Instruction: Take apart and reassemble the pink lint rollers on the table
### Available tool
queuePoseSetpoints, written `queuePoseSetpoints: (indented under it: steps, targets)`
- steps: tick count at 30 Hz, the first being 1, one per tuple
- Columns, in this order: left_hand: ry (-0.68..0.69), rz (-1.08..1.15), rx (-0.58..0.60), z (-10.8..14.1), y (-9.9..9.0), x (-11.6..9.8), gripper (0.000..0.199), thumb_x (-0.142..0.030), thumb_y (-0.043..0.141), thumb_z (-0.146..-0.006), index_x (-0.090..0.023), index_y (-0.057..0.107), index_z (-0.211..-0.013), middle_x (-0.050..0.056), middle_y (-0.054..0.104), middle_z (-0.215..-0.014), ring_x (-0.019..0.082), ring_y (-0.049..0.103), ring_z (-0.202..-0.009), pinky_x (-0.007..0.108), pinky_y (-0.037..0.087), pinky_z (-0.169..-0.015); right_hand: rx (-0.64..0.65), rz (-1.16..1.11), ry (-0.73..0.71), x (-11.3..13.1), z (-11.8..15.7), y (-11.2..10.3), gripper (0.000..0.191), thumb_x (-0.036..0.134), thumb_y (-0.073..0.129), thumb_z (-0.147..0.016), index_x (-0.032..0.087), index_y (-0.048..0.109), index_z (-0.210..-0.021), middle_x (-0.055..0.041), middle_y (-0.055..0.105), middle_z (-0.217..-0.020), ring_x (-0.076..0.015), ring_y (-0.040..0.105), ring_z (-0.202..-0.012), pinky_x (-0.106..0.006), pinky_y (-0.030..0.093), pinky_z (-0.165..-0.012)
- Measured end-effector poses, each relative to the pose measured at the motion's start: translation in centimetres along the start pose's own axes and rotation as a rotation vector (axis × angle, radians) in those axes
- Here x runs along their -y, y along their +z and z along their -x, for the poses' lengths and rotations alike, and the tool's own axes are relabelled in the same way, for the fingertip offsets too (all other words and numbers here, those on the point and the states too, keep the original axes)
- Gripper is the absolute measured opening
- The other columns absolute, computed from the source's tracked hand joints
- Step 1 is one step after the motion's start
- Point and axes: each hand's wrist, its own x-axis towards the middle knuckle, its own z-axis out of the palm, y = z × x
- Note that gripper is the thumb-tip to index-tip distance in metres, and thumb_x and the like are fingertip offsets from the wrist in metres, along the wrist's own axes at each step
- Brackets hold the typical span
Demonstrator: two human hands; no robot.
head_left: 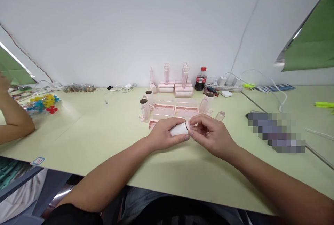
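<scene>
My left hand (163,134) is closed around a white roll (179,130), its thumb along the near side. At the roll's right end sits a pink end cap (188,125), with a thin dark gap between cap and roll. My right hand (212,135) pinches this cap with thumb and fingertips. Just beyond my hands lie open pink plastic cases (163,113). Clear pink handle-like pieces (203,105) stand to their right, and more are at the left beside upright rolls (143,102) with brown cardboard cores. Part of another pink piece is hidden behind my left hand.
Against the wall are stacked pink rollers (184,92), a cola bottle (200,79) and a power strip (224,87) with chargers. A blurred-out object (275,132) lies at the right. At the left are colourful flower-shaped pieces (49,102) and another person's arm (15,117).
</scene>
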Motion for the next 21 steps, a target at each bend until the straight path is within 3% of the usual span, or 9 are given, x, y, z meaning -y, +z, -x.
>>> queuePoseSetpoints:
  steps: [4,10,15,18,19,21]
  targets:
    - [-0.001,0.020,-0.007,0.0,0.1,0.0,0.041,-0.042,0.069,-0.080,-0.021,0.066,-0.115,0.009,0.071,-0.111,0.023,0.067,-0.099,0.033,0.051,-0.088,0.030,-0.007,0.019,0.0,0.0,0.1,0.008,0.027,0.062,-0.086,0.021,0.059,-0.089,0.0003,0.056,-0.075,-0.0100,0.045,-0.055,-0.025,0.040,-0.051]
    - [0.004,0.034,-0.018,0.0,0.0,-0.1,0.038,-0.040,0.068,-0.082,-0.021,0.066,-0.115,0.007,0.072,-0.108,0.022,0.067,-0.096,0.033,0.051,-0.085,0.026,-0.054,-0.010,-0.4,0.0,0.1,0.014,0.032,0.062,-0.087,0.021,0.059,-0.096,-0.0043,0.059,-0.092,-0.0100,0.049,-0.059,-0.025,0.043,-0.051]
    - [-0.030,0.018,-0.087,-0.2,-0.4,-0.2,0.037,-0.041,0.069,-0.080,-0.022,0.067,-0.113,0.008,0.071,-0.112,0.024,0.066,-0.100,0.035,0.049,-0.087,-0.279,-0.086,-0.127,-0.2,0.3,0.0,0.023,0.028,0.062,-0.085,0.026,0.055,-0.107,-0.0087,0.050,-0.113,-0.0124,0.050,-0.065,-0.031,0.048,-0.055]
    - [-0.041,0.022,-0.117,-0.2,-0.4,-0.3,0.036,-0.040,0.068,-0.081,-0.022,0.067,-0.112,0.008,0.071,-0.112,0.025,0.065,-0.101,0.035,0.048,-0.088,-0.492,-0.123,-0.131,0.3,0.6,0.1,0.039,0.029,0.061,-0.083,0.032,0.045,-0.119,-0.0115,0.043,-0.126,-0.0159,0.051,-0.070,-0.035,0.050,-0.054]
    - [-0.042,0.029,-0.127,-0.1,-0.4,-0.2,0.036,-0.040,0.068,-0.081,-0.022,0.067,-0.112,0.007,0.071,-0.112,0.024,0.065,-0.101,0.035,0.048,-0.088,-0.507,-0.121,-0.124,0.6,0.7,0.2,0.044,0.029,0.061,-0.083,0.033,0.042,-0.122,-0.0120,0.042,-0.129,-0.0172,0.052,-0.072,-0.035,0.050,-0.053]
    - [-0.052,0.038,-0.153,0.0,-0.3,-0.1,0.036,-0.040,0.068,-0.081,-0.022,0.066,-0.112,0.007,0.071,-0.110,0.024,0.065,-0.100,0.034,0.048,-0.088,-0.309,-0.100,-0.119,0.9,0.8,0.2,0.051,0.028,0.062,-0.082,0.033,0.039,-0.127,-0.0123,0.044,-0.129,-0.0184,0.055,-0.077,-0.032,0.050,-0.051]
